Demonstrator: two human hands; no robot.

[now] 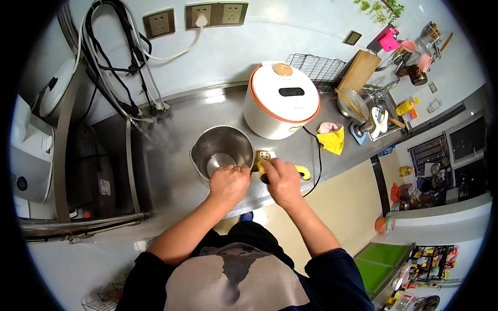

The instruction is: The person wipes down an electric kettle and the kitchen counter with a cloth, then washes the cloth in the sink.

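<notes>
A stainless steel pot with a small pouring lip stands on the metal counter, its open top facing me. My left hand is closed at the near right part of its rim; the fingertips are hidden. To the right, my right hand wraps around a yellow and black handle, whose end sticks out past the fingers. Whether this handle joins the pot I cannot tell. A small power strip lies just beyond my right hand. The white rice cooker with an orange rim stands behind it, lid down.
A yellow and pink cloth lies right of the cooker, near a dark cable. Farther right are a strainer, a wooden board and the sink. Bundled cables hang at the left wall above a recess.
</notes>
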